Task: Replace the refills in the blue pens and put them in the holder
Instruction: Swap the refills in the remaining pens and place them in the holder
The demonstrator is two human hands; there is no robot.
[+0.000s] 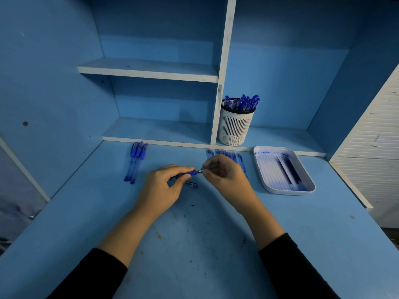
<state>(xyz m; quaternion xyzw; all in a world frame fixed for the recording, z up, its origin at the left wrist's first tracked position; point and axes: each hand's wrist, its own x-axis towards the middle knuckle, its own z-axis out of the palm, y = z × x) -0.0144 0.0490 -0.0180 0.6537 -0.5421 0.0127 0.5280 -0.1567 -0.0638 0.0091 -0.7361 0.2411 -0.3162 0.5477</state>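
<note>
My left hand (164, 188) grips a blue pen (190, 173) by its dark grip, tip pointing right. My right hand (224, 171) pinches the pen's metal tip end (200, 171); what its fingers hide I cannot make out. A clear pen cap (192, 184) lies on the desk just under the left hand. Three blue pens (135, 162) lie side by side at the left. A row of several refills (237, 157) lies behind my right hand. The white slotted holder (235, 128) on the low shelf is packed with several blue pens.
A white tray (267, 180) with dark used refills in it sits at the right on the blue desk (194, 244). Shelves and a white upright divider (218, 104) rise behind. A white slatted panel (371, 143) borders the right side.
</note>
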